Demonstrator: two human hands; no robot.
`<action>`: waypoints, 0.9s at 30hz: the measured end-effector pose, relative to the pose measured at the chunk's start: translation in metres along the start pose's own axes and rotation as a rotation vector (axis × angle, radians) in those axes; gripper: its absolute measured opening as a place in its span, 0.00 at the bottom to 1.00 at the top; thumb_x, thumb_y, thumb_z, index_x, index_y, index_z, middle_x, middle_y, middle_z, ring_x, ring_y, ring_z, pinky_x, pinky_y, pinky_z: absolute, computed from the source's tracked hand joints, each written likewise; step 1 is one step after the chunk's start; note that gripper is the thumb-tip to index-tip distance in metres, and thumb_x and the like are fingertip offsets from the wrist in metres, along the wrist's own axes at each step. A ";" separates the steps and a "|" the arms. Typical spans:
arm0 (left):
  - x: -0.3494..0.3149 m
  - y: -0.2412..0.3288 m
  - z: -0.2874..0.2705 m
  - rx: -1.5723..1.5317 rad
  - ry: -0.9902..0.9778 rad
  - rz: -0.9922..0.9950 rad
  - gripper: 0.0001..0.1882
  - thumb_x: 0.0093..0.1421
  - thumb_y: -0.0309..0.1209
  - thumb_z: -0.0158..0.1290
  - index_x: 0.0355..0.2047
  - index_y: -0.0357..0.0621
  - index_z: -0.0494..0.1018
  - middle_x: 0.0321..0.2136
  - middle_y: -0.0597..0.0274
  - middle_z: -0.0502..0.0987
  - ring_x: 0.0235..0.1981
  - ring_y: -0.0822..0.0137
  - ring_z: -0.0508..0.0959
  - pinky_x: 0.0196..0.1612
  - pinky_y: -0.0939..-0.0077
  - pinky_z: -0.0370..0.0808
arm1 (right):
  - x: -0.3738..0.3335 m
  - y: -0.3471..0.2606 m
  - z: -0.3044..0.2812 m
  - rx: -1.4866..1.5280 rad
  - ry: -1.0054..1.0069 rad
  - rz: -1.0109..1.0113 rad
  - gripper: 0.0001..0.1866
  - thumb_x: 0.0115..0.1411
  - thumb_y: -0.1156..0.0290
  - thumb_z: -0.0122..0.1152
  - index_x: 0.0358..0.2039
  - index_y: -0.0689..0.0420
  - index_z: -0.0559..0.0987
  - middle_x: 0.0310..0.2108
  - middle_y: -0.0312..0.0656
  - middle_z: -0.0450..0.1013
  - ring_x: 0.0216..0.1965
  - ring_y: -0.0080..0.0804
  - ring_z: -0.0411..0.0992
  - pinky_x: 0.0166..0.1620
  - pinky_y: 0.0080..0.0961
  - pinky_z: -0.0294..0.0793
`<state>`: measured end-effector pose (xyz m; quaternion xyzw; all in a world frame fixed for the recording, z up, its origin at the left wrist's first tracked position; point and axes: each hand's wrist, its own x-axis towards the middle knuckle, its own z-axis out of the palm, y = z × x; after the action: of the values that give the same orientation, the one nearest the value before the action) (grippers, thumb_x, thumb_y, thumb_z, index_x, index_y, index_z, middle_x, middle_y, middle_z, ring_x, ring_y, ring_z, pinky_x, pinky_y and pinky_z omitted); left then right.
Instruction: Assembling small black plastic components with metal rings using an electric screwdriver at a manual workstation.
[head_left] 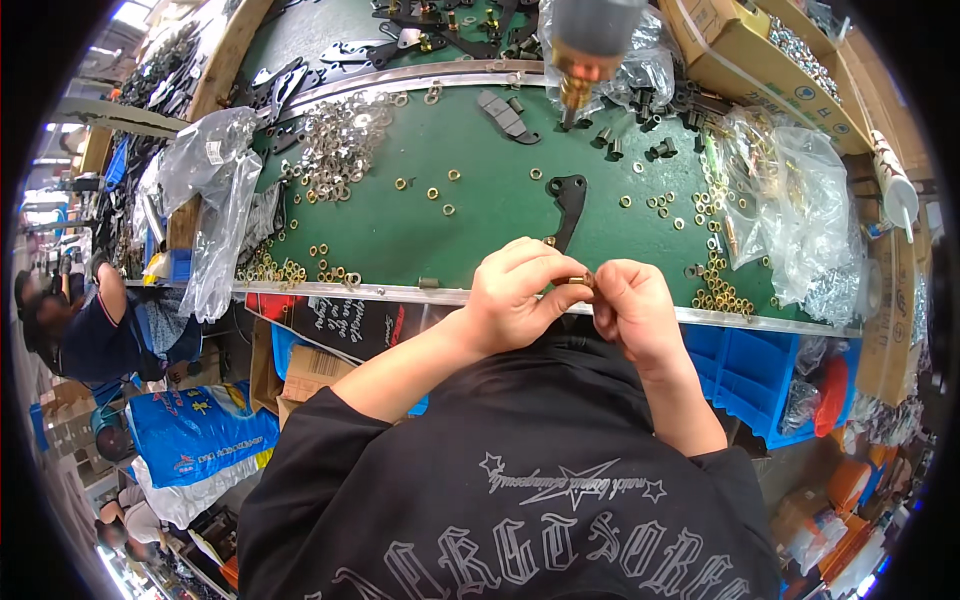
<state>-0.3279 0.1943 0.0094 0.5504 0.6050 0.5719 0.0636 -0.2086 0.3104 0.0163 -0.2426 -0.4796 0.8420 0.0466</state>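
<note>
At the table's near edge, my left hand (522, 292) pinches a small brass-coloured bolt or fitting (576, 281) between thumb and forefinger. Close against it on the right, my right hand (636, 308) is closed, its fingertips meeting the same piece. Its exact kind is too small to make out. Just beyond my hands a black curved metal bracket (569, 208) lies on the green tabletop (400, 235). A brass nut sits by the bracket's near end, beside my left knuckles.
A power driver (590, 50) hangs over the far side. Washers (340, 140) are heaped at left; brass nuts (722, 300) lie at right, near clear plastic bags (800, 210). Black bushings (615, 148), a dark flat pad (508, 117) and a cardboard box (770, 75) stand farther back.
</note>
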 end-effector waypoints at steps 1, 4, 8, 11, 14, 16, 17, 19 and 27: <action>-0.002 0.002 0.002 -0.047 0.043 -0.067 0.07 0.47 0.25 0.57 0.26 0.35 0.73 0.20 0.60 0.73 0.19 0.71 0.70 0.22 0.81 0.67 | 0.001 0.002 0.001 -0.087 -0.002 -0.054 0.15 0.53 0.61 0.56 0.25 0.62 0.72 0.14 0.32 0.65 0.14 0.15 0.59 0.16 0.12 0.57; -0.007 0.006 0.008 -0.138 0.131 -0.199 0.07 0.47 0.25 0.57 0.26 0.35 0.73 0.19 0.60 0.72 0.18 0.73 0.69 0.21 0.81 0.65 | 0.007 0.014 0.006 -0.013 0.018 -0.161 0.14 0.53 0.62 0.56 0.27 0.62 0.73 0.16 0.32 0.65 0.15 0.16 0.59 0.18 0.12 0.58; -0.016 -0.001 0.013 -0.101 0.163 -0.260 0.07 0.47 0.24 0.57 0.27 0.36 0.73 0.18 0.60 0.71 0.17 0.73 0.68 0.20 0.82 0.64 | 0.012 0.017 0.002 -0.025 -0.005 -0.134 0.14 0.53 0.63 0.56 0.30 0.63 0.74 0.18 0.33 0.66 0.18 0.16 0.61 0.21 0.11 0.60; -0.017 -0.006 0.010 -0.063 0.190 -0.176 0.06 0.47 0.23 0.56 0.27 0.35 0.74 0.15 0.61 0.71 0.16 0.68 0.69 0.19 0.80 0.65 | 0.016 0.017 -0.003 -0.032 -0.039 -0.057 0.13 0.54 0.65 0.56 0.32 0.63 0.74 0.19 0.33 0.67 0.19 0.16 0.62 0.23 0.11 0.61; -0.013 -0.002 -0.005 0.090 0.173 -0.226 0.08 0.46 0.24 0.56 0.29 0.36 0.73 0.18 0.59 0.71 0.19 0.65 0.70 0.23 0.77 0.67 | 0.029 0.014 -0.011 0.001 -0.082 0.013 0.12 0.54 0.66 0.55 0.32 0.63 0.74 0.20 0.33 0.67 0.19 0.16 0.62 0.24 0.12 0.61; -0.010 -0.004 -0.008 0.166 0.164 -0.247 0.09 0.46 0.24 0.56 0.30 0.36 0.72 0.20 0.58 0.71 0.21 0.64 0.70 0.24 0.76 0.67 | 0.045 0.012 -0.020 -0.246 0.186 -0.216 0.10 0.55 0.68 0.53 0.32 0.63 0.73 0.21 0.32 0.67 0.20 0.16 0.63 0.25 0.11 0.62; -0.007 -0.010 -0.007 0.269 0.108 -0.212 0.10 0.45 0.25 0.55 0.30 0.36 0.71 0.21 0.58 0.70 0.23 0.62 0.70 0.27 0.74 0.67 | 0.056 0.012 -0.021 -0.247 0.184 -0.219 0.10 0.55 0.68 0.53 0.32 0.63 0.73 0.21 0.32 0.67 0.20 0.16 0.63 0.25 0.11 0.62; -0.006 -0.022 -0.003 0.474 -0.008 -0.140 0.12 0.44 0.26 0.55 0.31 0.37 0.69 0.24 0.57 0.69 0.28 0.59 0.69 0.32 0.71 0.67 | 0.079 0.014 -0.021 -0.394 0.314 -0.469 0.09 0.56 0.70 0.51 0.32 0.63 0.73 0.22 0.35 0.67 0.22 0.19 0.64 0.25 0.15 0.63; -0.015 -0.043 0.014 0.400 -0.105 -0.284 0.13 0.45 0.26 0.54 0.31 0.35 0.66 0.26 0.53 0.68 0.32 0.55 0.69 0.35 0.67 0.66 | 0.121 0.017 -0.007 -0.952 0.428 -0.821 0.10 0.57 0.67 0.50 0.31 0.63 0.71 0.23 0.41 0.68 0.23 0.27 0.66 0.28 0.21 0.65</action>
<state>-0.3379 0.2032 -0.0358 0.4906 0.7731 0.3968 0.0646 -0.3093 0.3447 -0.0452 -0.1963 -0.8328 0.3853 0.3457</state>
